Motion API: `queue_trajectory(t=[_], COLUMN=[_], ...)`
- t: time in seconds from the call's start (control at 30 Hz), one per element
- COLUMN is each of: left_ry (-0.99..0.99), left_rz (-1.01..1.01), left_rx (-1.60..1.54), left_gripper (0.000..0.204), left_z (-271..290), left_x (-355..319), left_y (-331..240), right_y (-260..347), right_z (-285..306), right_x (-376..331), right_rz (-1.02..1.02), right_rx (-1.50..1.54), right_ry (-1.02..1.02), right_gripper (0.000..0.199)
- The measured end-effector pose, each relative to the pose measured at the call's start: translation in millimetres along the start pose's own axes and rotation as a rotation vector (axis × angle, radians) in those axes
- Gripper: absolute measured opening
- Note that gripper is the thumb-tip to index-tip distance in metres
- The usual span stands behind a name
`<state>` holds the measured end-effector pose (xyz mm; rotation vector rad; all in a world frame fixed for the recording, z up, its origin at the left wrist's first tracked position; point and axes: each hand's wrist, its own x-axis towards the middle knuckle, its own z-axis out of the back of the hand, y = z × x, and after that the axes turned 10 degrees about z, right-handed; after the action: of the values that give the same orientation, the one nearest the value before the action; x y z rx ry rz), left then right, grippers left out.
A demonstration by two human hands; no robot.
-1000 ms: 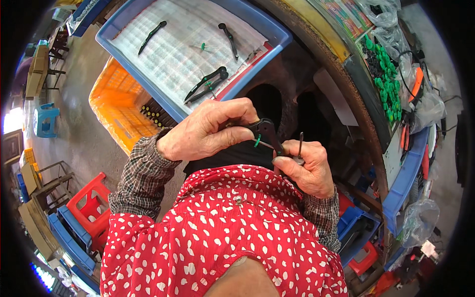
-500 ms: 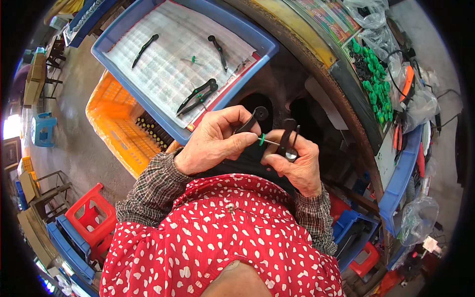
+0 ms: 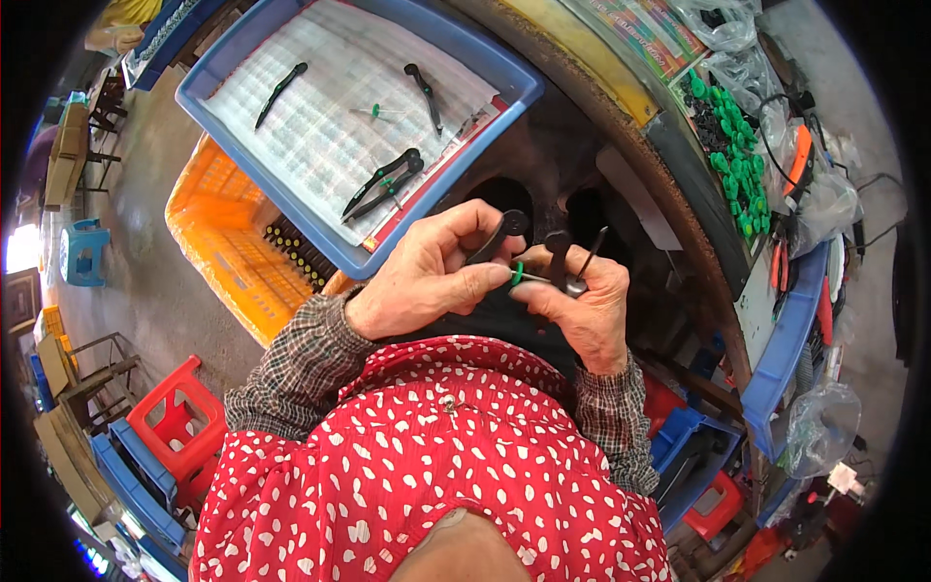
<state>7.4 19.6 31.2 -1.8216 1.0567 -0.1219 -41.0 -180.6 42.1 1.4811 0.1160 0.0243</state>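
My left hand is closed on a slim black curved arm with a round end. Its thumb and forefinger are by a thin metal pin that carries a small green disc. Across from it, my right hand is closed around a second black arm. A dark rod-like tool also sticks up from the right fingers. The pin bridges the two hands; whether its tip is inside the right-hand arm is hidden by the fingers.
Ahead, a blue tray lined with a white sheet holds several black arms and a green disc on a pin. An orange crate stands below it. At right, a bench carries green parts and orange-handled cutters.
The tool in my right hand has tilted, so its dark shaft now stands up higher and its silver end is less visible. The green disc sits closer to the right fingers.
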Motion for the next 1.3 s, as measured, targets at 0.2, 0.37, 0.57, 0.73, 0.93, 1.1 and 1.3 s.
queue_trajectory(t=[0.2,0.37,0.57,0.73,0.93,1.1,1.3], left_ry=[0.098,0.105,-0.008,-0.09,-0.205,-0.211,-0.254], left_rz=[0.014,0.001,-0.092,-0.102,-0.14,-0.177,-0.17], left_rx=[-0.08,-0.173,-0.002,0.163,0.284,0.314,0.38], left_gripper=[0.022,0.027,0.014,0.012,0.011,0.01,0.014], left_z=[13.5,17.5,11.3,9.1,5.8,5.8,5.1], left_x=[8.3,8.1,5.3,5.5,6.1,8.5,8.1], left_y=[2.9,7.6,5.1,6.1,8.8,19.1,17.0], right_y=[-1.8,-0.5,-4.9,-9.3,-2.8,3.4,0.2], right_z=[-6.0,-1.8,-4.9,-4.7,-7.6,-9.9,-14.2], right_x=[2.5,2.7,2.1,1.2,3.9,4.6,3.8], right_rz=[-0.014,-0.064,-0.041,-0.042,-0.011,-0.001,-0.032], right_rx=[0.083,0.072,0.105,0.16,0.149,0.114,0.182], right_ry=[-0.094,-0.073,-0.129,-0.126,-0.122,-0.14,-0.182], right_gripper=[0.022,0.024,0.023,0.025,0.028,0.023,0.019])
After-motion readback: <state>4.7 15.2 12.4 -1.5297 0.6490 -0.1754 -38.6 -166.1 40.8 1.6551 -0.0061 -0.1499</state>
